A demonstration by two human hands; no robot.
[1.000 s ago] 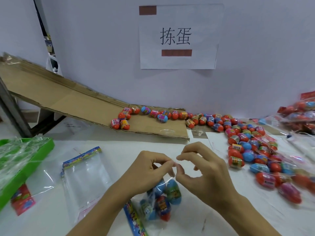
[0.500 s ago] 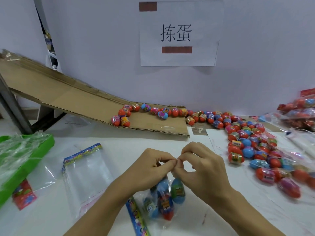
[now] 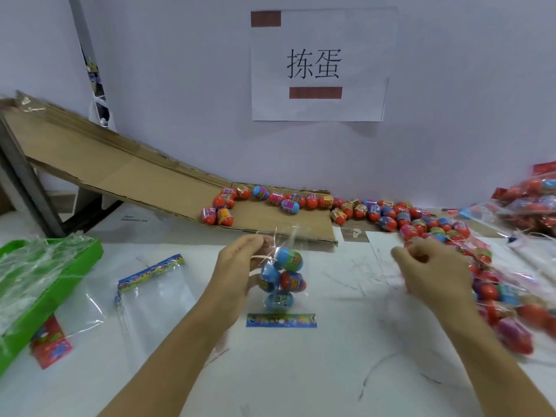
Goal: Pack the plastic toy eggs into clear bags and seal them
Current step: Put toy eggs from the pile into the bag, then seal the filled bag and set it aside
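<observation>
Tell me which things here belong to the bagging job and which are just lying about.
Job: filled bag held by left hand; right hand; loose eggs; empty bags; packed bags.

Lying about: wall sign; green tray; cardboard ramp.

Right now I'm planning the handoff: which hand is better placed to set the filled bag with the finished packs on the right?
Left. The left hand already grips the filled bag at its neck; the right hand holds no bag, though it sits nearer the finished packs.
</observation>
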